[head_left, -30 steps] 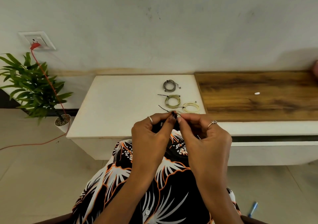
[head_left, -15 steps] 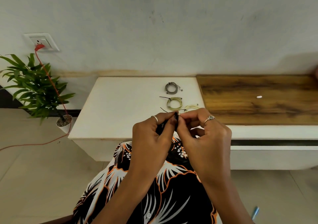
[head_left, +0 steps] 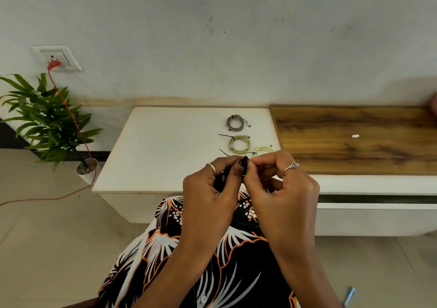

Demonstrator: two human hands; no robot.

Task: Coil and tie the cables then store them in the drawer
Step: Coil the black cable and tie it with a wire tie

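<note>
Both hands (head_left: 250, 189) pinch the black cable (head_left: 246, 163), fingertips meeting.

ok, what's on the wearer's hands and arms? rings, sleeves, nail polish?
Both forearms are bare, with no sleeves in view. The left hand wears a plain silver band. The right hand wears a silver ring with an ornate patterned top. Nails visible on the left hand look dark-painted. No watch or bracelets show.

light: soft, even, bright | shadows: faint under the white bench (head_left: 165, 146) edge below the fingers (head_left: 238, 165); dark patch on wall (head_left: 236, 35) far right | focus: sharp, no glare | distortion: wide-angle bowing at edges
</note>
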